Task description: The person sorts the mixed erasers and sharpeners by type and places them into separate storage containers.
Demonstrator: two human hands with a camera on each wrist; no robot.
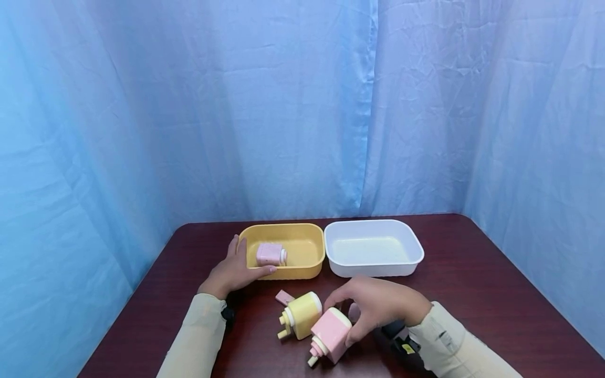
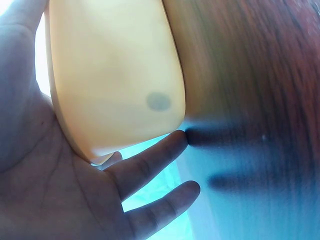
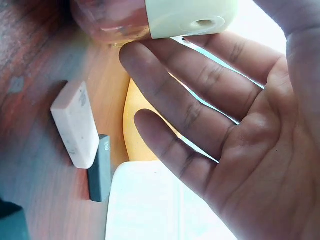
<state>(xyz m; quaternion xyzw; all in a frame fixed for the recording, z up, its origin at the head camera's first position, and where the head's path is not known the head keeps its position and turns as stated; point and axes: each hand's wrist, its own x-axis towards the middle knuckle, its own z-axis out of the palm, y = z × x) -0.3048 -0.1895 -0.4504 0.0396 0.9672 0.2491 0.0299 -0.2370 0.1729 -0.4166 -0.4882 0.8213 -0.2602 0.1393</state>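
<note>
And here's your right hand [image 1: 383,302], thumb on one side and fingers on the other, clamped on the pink sharpener [image 1: 332,333]! You've got it over the near part of the table [image 1: 472,294], pale crank toward you; whether its base touches the wood, I cannot tell. Right beside it, on your left, sits the yellow sharpener [image 1: 304,315], with a pink eraser [image 1: 284,297] just behind.

Across to your left hand [image 1: 236,273]: fingers spread apart, laid against the left end of the yellow bin [image 1: 304,252], thumb along the front rim. Inside that bin, toward your left, lies a second sharpener [image 1: 270,253], also pink. Just to the right stands the white bin [image 1: 373,249], sides practically together.

Over to your right wrist view: a pale eraser [image 3: 75,125] and a dark block [image 3: 102,170] lie on the wood near your fingers, the eraser partly covering the block from this angle. Behind everything hangs the blue curtain [image 1: 302,131].
</note>
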